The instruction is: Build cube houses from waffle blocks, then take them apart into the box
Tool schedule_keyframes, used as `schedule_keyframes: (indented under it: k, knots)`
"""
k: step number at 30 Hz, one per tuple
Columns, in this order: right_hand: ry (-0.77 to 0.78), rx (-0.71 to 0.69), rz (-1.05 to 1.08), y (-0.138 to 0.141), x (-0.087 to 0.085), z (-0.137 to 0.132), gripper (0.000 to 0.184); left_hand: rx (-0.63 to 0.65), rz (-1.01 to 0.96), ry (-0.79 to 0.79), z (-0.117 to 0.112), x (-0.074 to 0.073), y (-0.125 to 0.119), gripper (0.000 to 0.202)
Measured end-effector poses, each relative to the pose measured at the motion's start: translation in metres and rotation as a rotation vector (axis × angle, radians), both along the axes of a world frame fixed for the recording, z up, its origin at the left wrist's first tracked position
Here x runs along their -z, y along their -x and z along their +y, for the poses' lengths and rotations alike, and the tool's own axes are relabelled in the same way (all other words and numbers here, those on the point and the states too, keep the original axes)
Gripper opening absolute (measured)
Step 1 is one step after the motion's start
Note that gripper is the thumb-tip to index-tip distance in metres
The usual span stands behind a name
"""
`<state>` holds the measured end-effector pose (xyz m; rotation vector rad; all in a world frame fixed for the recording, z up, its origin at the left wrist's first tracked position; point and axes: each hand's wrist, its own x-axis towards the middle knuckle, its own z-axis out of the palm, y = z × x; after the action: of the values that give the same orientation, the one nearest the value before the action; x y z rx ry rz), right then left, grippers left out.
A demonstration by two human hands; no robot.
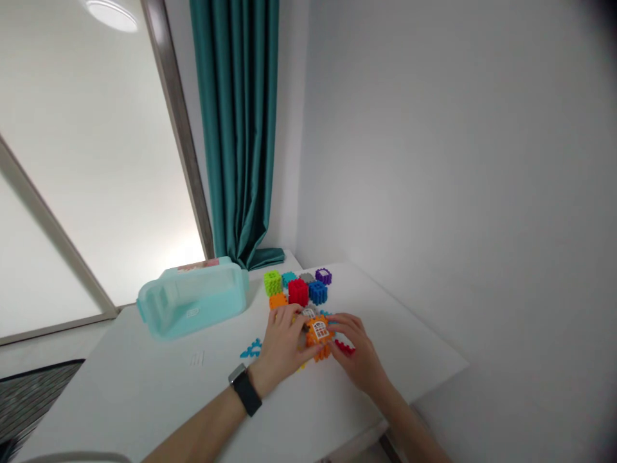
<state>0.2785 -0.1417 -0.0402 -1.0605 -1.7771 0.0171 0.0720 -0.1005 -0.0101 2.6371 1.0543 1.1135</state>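
Between my two hands is an orange toothed building piece (312, 337) with a white window set in it. My left hand (284, 337) grips it from the left, thumb along its lower edge. From the right, the fingers and thumb of my right hand (354, 350) close on the same piece. More orange toothed pieces show just under it, partly hidden. A red toothed piece (344, 347) lies beside my right hand, and a blue triangular piece (251, 349) lies left of my left hand. A bit of yellow shows below my left thumb.
Behind my hands stand toothed stacks: lime green (272, 283), red (298, 292), blue (318, 292) and purple (323, 276). An open light-teal plastic bin (193, 315) lies at the left of the white table (202, 399). A wall (434, 193) borders the right, a teal curtain (236, 128) the back.
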Motion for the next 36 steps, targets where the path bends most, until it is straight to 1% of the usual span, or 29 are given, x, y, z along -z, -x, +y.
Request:
schedule_keyframes:
  k: [4, 8, 18, 27, 36]
  knots:
    - [0.04, 0.022, 0.013, -0.016, 0.016, 0.003, 0.019, -0.009, 0.095, 0.029, 0.005, 0.003, -0.018, 0.036]
    - [0.073, 0.012, 0.031, -0.017, 0.022, 0.007, 0.019, -0.026, 0.151, 0.051, 0.01, 0.006, -0.02, 0.035]
    - [0.076, -0.017, 0.049, -0.008, 0.03, 0.01, 0.016, -0.023, 0.169, 0.067, 0.011, 0.011, -0.008, 0.034]
    - [0.085, -0.042, 0.039, -0.009, 0.034, 0.009, 0.029, -0.051, 0.176, 0.108, 0.008, 0.012, -0.007, 0.033]
    - [0.097, -0.039, 0.029, -0.008, 0.031, 0.008, 0.03, -0.054, 0.206, 0.118, 0.009, 0.015, -0.008, 0.036]
